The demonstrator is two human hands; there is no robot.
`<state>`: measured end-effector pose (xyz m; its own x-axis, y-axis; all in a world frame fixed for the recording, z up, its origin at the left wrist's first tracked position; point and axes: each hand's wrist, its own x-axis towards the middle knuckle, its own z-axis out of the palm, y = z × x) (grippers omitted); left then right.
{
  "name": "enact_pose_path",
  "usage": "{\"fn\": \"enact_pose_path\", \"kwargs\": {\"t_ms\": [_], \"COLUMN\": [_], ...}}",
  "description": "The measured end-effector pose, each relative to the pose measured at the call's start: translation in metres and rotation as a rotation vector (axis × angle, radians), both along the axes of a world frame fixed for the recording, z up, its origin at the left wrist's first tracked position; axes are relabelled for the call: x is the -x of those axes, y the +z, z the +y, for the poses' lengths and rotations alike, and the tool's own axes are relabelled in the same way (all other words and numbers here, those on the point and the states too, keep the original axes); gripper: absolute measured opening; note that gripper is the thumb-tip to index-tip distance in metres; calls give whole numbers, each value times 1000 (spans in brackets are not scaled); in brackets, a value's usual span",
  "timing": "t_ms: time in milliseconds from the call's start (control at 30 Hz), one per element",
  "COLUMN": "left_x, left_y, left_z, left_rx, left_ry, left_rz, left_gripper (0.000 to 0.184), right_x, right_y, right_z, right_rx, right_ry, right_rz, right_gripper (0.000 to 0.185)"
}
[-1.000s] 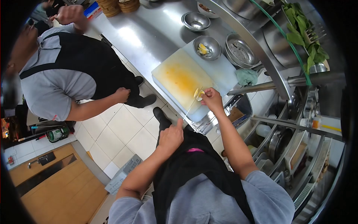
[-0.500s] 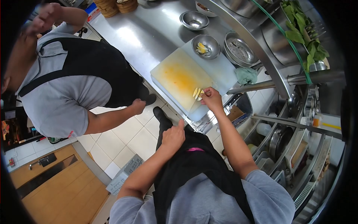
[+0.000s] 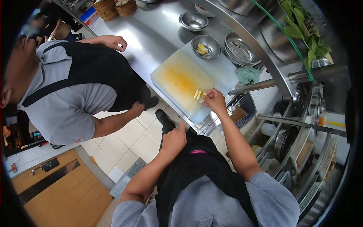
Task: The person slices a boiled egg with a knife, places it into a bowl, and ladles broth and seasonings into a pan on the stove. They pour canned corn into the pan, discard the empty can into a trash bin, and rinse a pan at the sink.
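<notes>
My right hand (image 3: 214,100) pinches a yellow-and-white piece, which looks like boiled egg (image 3: 203,96), over the near right part of a yellow-stained cutting board (image 3: 172,72). Two thin slices (image 3: 197,93) of the same lie just left of it. My left hand (image 3: 174,140) is closed in front of the board's near edge, thumb or finger pointing up. From near it a thin pale line (image 3: 194,112) runs towards the slices; string or blade, I cannot tell. Beyond the board, a metal bowl (image 3: 210,45) holds yellow and white pieces.
A co-worker (image 3: 90,79) stands at the left, one hand (image 3: 116,43) over the counter (image 3: 147,26). A knife handle (image 3: 237,99) lies right of my right hand. Stacked bowls (image 3: 194,21), a green cloth (image 3: 247,75), steamer baskets (image 3: 126,8) and a shelf rail (image 3: 264,47) surround the boards.
Sliced pieces now lie slightly more apart beside my right fingers. My hands have barely moved. The co-worker has lowered a raised hand to the counter and shifted right.
</notes>
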<state>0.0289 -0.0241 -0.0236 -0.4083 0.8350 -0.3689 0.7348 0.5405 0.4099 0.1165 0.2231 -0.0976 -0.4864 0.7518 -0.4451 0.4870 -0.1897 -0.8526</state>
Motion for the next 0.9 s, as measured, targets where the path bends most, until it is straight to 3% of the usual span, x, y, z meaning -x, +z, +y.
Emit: {"fn": "enact_pose_path", "kwargs": {"t_ms": [900], "left_x": [-5], "left_y": [1], "left_z": [-4], "left_rx": [-58], "left_ry": [-13], "left_rz": [11], "left_gripper": [21], "right_x": [-1], "right_y": [1], "right_z": [-1], "right_rx": [-37], "right_ry": [7], "right_rz": [-41], "right_gripper": [17]}}
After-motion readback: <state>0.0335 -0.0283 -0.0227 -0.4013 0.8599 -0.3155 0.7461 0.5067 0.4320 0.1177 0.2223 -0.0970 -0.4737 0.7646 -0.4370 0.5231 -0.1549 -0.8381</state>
